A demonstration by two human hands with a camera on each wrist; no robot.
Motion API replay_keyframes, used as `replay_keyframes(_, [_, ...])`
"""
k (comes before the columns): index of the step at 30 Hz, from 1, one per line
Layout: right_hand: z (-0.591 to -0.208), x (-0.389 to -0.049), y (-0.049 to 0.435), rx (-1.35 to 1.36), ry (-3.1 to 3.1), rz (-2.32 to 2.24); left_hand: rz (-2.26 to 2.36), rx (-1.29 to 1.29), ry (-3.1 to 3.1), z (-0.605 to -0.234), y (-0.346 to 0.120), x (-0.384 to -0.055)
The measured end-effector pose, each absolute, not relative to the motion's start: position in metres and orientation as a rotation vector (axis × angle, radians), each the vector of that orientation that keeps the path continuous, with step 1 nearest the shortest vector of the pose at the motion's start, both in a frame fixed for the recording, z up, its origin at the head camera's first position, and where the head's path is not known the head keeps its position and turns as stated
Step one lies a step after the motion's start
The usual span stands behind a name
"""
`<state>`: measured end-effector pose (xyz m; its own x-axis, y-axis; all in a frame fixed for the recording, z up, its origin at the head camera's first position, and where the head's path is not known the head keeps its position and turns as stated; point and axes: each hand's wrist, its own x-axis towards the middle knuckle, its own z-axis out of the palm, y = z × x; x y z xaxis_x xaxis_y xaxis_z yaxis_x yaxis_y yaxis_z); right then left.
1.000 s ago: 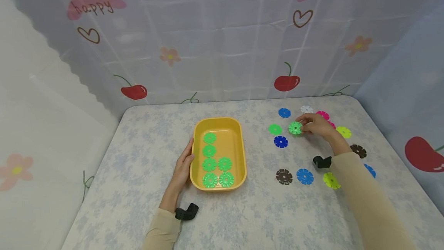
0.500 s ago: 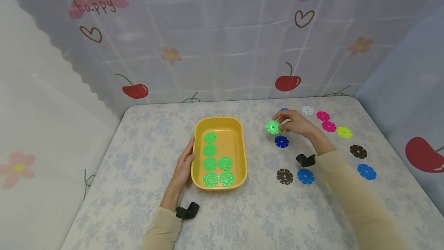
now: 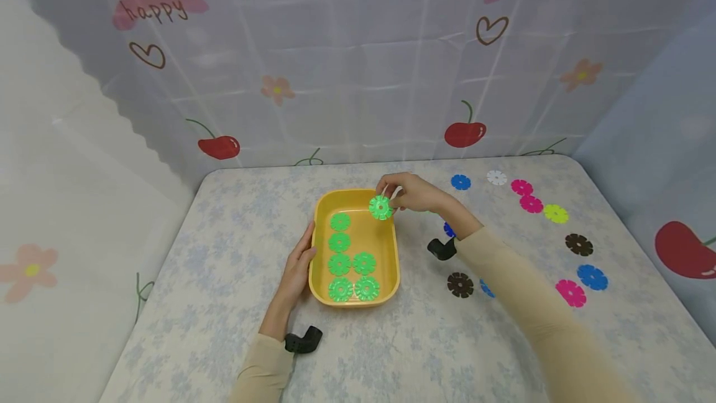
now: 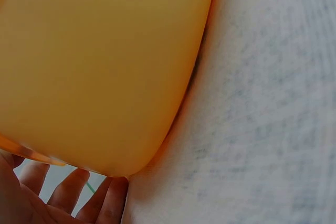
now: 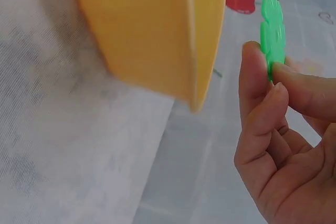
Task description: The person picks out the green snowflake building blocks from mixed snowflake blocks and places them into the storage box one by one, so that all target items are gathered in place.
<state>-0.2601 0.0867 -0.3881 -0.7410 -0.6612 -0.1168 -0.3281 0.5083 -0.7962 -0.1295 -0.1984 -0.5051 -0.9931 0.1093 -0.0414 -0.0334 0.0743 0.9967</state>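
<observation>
A yellow tray (image 3: 352, 303) lies on the table, with several green snowflake discs (image 3: 340, 264) flat inside it. My left hand (image 3: 294, 269) holds the tray's left side; in the left wrist view its fingertips (image 4: 118, 187) meet the outer wall. My right hand (image 3: 411, 193) pinches another green snowflake disc (image 3: 380, 208) between thumb and fingers, over the tray's far right corner. In the right wrist view this held disc (image 5: 273, 32) stands edge-on above the fingertips, beside the tray's wall (image 5: 142, 35).
Right of the tray lie blue (image 3: 461, 182), white (image 3: 496, 177), pink (image 3: 531, 204), yellow (image 3: 556, 214) and brown discs (image 3: 460, 285). My right forearm (image 3: 526, 285) covers part of that area. A printed curtain (image 3: 358, 79) hangs behind the table.
My right hand has carried the pinched green disc leftward from among the loose discs to the tray. The right sleeve's shift uncovers a pink disc. My left hand stays at the tray.
</observation>
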Motion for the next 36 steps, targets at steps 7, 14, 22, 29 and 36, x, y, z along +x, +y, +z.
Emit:
replay_keyframes(7, [-0.396, -0.265, 0.054, -0.973, 2.263, -1.02, 2.057, 0.092, 2.228, -0.507, -0.199, -0.13])
replay_keyframes(14, [-0.408, -0.269, 0.041, -0.966, 2.239, -0.915, 2.058, 0.099, 2.219, -0.506, -0.198, -0.13])
replay_keyframes(22, [-0.414, -0.268, 0.029, -0.954, 2.251, -0.767, 2.063, 0.1, 2.221, -0.507, -0.199, -0.13])
replay_keyframes(29, [-0.417, -0.264, 0.022, -0.966, 2.338, -0.59, 2.069, 0.105, 2.212, -0.507, -0.199, -0.13])
replay_keyframes(36, [-0.419, -0.261, 0.017, -0.961, 2.388, -0.418, 2.079, 0.103, 2.205, -0.507, -0.199, -0.13])
